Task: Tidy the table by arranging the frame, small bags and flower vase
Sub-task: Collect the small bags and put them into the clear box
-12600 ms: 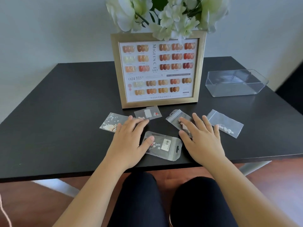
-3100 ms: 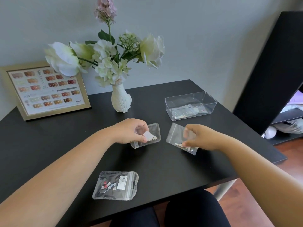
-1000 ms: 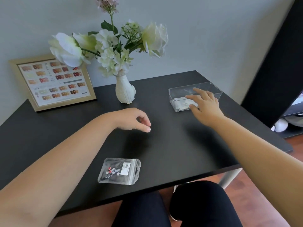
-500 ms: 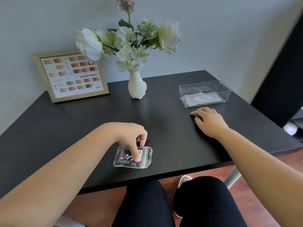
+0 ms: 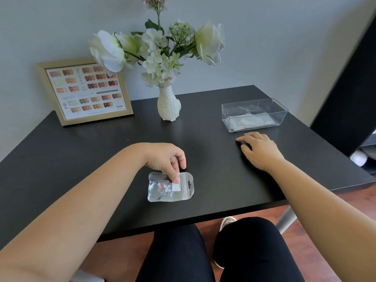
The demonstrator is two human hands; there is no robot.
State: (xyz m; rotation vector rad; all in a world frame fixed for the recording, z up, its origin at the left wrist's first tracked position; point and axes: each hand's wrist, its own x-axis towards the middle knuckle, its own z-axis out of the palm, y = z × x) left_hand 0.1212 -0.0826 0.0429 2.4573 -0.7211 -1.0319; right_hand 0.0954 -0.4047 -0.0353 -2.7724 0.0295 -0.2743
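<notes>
Leftmost, frame point(image 5: 84, 91) leans on the wall at upper left, near the table's point(image 5: 61, 151) back edge; flower vase point(image 5: 168, 105) upper centre. Left hand point(image 5: 164, 157) mid-frame, fingertips pinching the top edge of the small bag point(image 5: 169, 188), which sits close to the front edge. Bare tabletop between hands. Right hand point(image 5: 259, 149) flat, loosely spread, holding nothing, just below the clear box point(image 5: 254, 115) with bags inside

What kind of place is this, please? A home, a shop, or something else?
Probably a small nail-art desk, in a home or a salon. A framed nail colour chart leans on the wall, the left hand touches a small bag of nail decorations, and a clear box holds more.
</notes>
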